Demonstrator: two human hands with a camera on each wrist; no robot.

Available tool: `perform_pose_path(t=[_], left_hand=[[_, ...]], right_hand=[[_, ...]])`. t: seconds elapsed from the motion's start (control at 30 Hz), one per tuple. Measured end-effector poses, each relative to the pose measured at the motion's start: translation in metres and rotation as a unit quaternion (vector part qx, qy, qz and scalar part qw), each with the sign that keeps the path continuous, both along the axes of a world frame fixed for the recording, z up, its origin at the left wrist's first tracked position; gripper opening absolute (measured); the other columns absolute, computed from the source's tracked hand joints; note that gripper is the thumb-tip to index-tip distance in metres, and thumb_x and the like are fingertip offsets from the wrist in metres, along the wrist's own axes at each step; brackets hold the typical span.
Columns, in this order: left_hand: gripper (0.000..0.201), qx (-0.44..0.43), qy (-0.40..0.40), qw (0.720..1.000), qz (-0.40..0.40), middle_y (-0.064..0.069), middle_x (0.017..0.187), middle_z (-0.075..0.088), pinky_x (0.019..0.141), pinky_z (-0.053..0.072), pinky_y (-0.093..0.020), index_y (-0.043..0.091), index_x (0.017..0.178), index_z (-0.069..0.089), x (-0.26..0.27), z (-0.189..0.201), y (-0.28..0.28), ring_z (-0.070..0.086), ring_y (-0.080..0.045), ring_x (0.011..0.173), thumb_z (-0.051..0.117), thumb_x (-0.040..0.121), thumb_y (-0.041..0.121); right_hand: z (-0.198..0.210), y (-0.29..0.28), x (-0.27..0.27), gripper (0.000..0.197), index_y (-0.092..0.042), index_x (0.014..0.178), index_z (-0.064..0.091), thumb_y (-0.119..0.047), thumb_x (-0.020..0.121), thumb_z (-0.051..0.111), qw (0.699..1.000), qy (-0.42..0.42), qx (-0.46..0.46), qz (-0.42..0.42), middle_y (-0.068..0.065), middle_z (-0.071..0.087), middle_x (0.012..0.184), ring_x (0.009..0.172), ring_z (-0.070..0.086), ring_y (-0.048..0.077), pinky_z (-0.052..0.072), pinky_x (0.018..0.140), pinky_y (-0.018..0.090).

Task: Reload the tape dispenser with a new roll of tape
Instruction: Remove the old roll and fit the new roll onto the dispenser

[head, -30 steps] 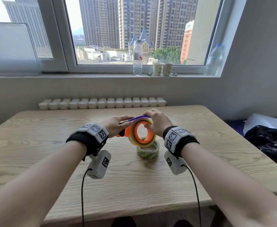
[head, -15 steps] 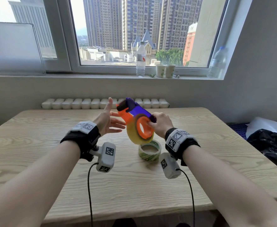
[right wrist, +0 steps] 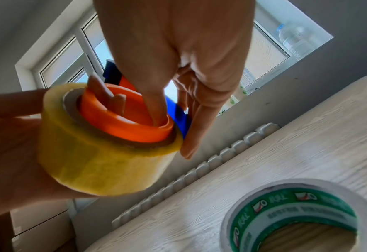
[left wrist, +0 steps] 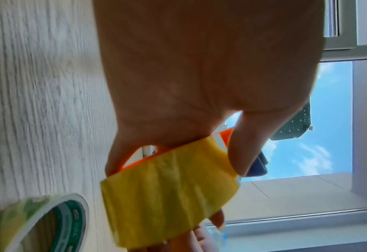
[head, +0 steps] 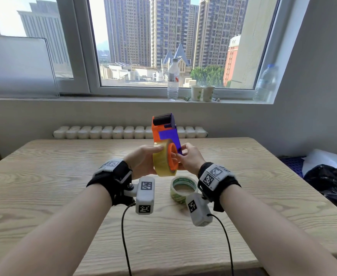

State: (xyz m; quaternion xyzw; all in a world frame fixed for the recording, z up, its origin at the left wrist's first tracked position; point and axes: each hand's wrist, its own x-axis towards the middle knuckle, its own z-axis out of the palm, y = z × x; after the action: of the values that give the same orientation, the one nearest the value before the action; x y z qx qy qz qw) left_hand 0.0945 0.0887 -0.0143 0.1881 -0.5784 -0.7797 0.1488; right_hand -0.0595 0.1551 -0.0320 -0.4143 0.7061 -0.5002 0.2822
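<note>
An orange and purple tape dispenser [head: 164,134] stands upright in the air above the wooden table [head: 60,176], black roller end on top. A yellow tape roll [head: 162,162] sits on its orange hub [head: 173,156]. My left hand [head: 146,156] grips the yellow tape roll [left wrist: 169,196] from the left, thumb and fingers wrapped round its rim. My right hand [head: 182,158] holds the dispenser from the right, one digit pushed inside the orange hub [right wrist: 126,119] and the others along the purple side plate [right wrist: 181,116]. The yellow tape roll [right wrist: 105,162] fills the lower left of the right wrist view.
A green and white tape roll [head: 183,189] lies flat on the table just below my hands. A dark bag [head: 331,182] lies off the table's right edge. Two water bottles [head: 173,79] and two paper cups [head: 202,93] stand on the windowsill.
The dispenser has tipped from slanted to upright and risen a little. My left hand, spread open half a second ago, now grips the yellow roll. My right hand still holds the dispenser.
</note>
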Motion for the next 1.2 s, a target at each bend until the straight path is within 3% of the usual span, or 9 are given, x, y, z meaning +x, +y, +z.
perform_pose_path(t=[0.13, 0.2, 0.27, 0.43, 0.5, 0.73, 0.9, 1.03, 1.2], left_hand=[[0.031, -0.025, 0.004, 0.998, 0.051, -0.009, 0.097, 0.065, 0.080, 0.053, -0.040, 0.007, 0.108, 0.059, -0.009, -0.002, 0.003, 0.068, -0.019, 0.080, 0.043, 0.094, 0.029], [0.035, -0.034, -0.008, 0.994, 0.100, -0.009, 0.091, 0.066, 0.069, 0.056, -0.035, 0.008, 0.105, 0.060, -0.012, -0.004, 0.005, 0.070, -0.017, 0.072, 0.040, 0.096, 0.035], [0.043, -0.048, -0.020, 0.991, 0.124, -0.010, 0.089, 0.067, 0.066, 0.055, -0.034, 0.009, 0.102, 0.061, -0.014, -0.005, 0.006, 0.070, -0.016, 0.068, 0.036, 0.095, 0.043], [0.053, -0.027, -0.024, 0.995, 0.089, -0.009, 0.100, 0.066, 0.089, 0.047, -0.044, 0.015, 0.110, 0.062, -0.018, -0.002, 0.011, 0.063, -0.024, 0.090, 0.027, 0.094, 0.052], [0.052, -0.025, -0.022, 0.996, 0.080, -0.007, 0.101, 0.066, 0.086, 0.047, -0.042, 0.014, 0.116, 0.059, -0.018, -0.001, 0.012, 0.062, -0.023, 0.090, 0.028, 0.094, 0.049], [0.026, -0.044, -0.038, 0.997, 0.045, -0.001, 0.083, 0.071, 0.067, 0.049, -0.027, 0.014, 0.100, 0.059, -0.014, 0.000, 0.015, 0.069, -0.010, 0.068, 0.034, 0.095, 0.020], [0.035, -0.068, -0.035, 0.992, 0.098, -0.007, 0.085, 0.064, 0.061, 0.053, -0.026, 0.012, 0.101, 0.059, -0.015, 0.000, 0.017, 0.066, -0.012, 0.069, 0.030, 0.099, 0.032], [0.044, -0.072, -0.021, 0.993, 0.094, -0.011, 0.093, 0.063, 0.078, 0.049, -0.036, 0.013, 0.101, 0.060, -0.015, -0.002, 0.017, 0.061, -0.021, 0.082, 0.024, 0.099, 0.040], [0.033, -0.021, -0.015, 0.999, 0.033, -0.017, 0.106, 0.060, 0.095, 0.041, -0.044, 0.005, 0.110, 0.057, -0.008, -0.004, 0.018, 0.059, -0.029, 0.095, 0.033, 0.093, 0.021]], right_hand=[[0.003, 0.001, -0.002, 0.048, -0.007, 0.121, 0.043, -0.034, 0.086, 0.063, 0.998, 0.056, 0.017, -0.023, 0.009, 0.055, 0.099, 0.091, 0.057, 0.024, 0.051, 0.091, 0.045], [0.007, 0.006, -0.002, 0.045, -0.005, 0.118, 0.045, -0.033, 0.087, 0.061, 0.996, 0.078, -0.024, -0.041, 0.009, 0.057, 0.100, 0.095, 0.057, 0.023, 0.048, 0.091, 0.041], [0.011, 0.010, 0.001, 0.038, -0.002, 0.110, 0.053, -0.033, 0.090, 0.057, 0.999, 0.007, -0.049, 0.002, 0.013, 0.061, 0.098, 0.094, 0.059, 0.024, 0.049, 0.087, 0.040], [0.011, 0.013, 0.011, 0.037, 0.001, 0.119, 0.058, -0.019, 0.089, 0.059, 0.982, -0.124, -0.034, 0.136, 0.012, 0.064, 0.103, 0.094, 0.062, 0.023, 0.052, 0.083, 0.030], [0.010, 0.012, 0.010, 0.038, 0.002, 0.120, 0.057, -0.018, 0.088, 0.060, 0.982, -0.132, -0.042, 0.128, 0.013, 0.065, 0.104, 0.094, 0.063, 0.024, 0.053, 0.083, 0.030], [0.009, 0.002, 0.010, 0.037, -0.004, 0.081, 0.060, -0.040, 0.088, 0.058, 0.986, -0.157, -0.047, 0.035, 0.005, 0.055, 0.063, 0.054, 0.057, 0.017, 0.056, 0.067, 0.035], [0.010, 0.008, 0.011, 0.026, -0.011, 0.075, 0.060, -0.031, 0.090, 0.052, 0.968, -0.221, -0.041, 0.111, 0.000, 0.052, 0.055, 0.054, 0.053, 0.014, 0.049, 0.063, 0.024], [0.008, 0.011, 0.011, 0.008, -0.007, 0.087, 0.056, -0.015, 0.088, 0.054, 0.970, -0.200, -0.037, 0.131, 0.003, 0.048, 0.065, 0.061, 0.052, 0.015, 0.050, 0.067, 0.025], [0.008, 0.009, 0.013, 0.036, -0.012, 0.061, 0.054, -0.036, 0.086, 0.062, 0.987, -0.149, -0.030, 0.058, -0.001, 0.051, 0.048, 0.038, 0.053, 0.011, 0.051, 0.053, 0.028]])
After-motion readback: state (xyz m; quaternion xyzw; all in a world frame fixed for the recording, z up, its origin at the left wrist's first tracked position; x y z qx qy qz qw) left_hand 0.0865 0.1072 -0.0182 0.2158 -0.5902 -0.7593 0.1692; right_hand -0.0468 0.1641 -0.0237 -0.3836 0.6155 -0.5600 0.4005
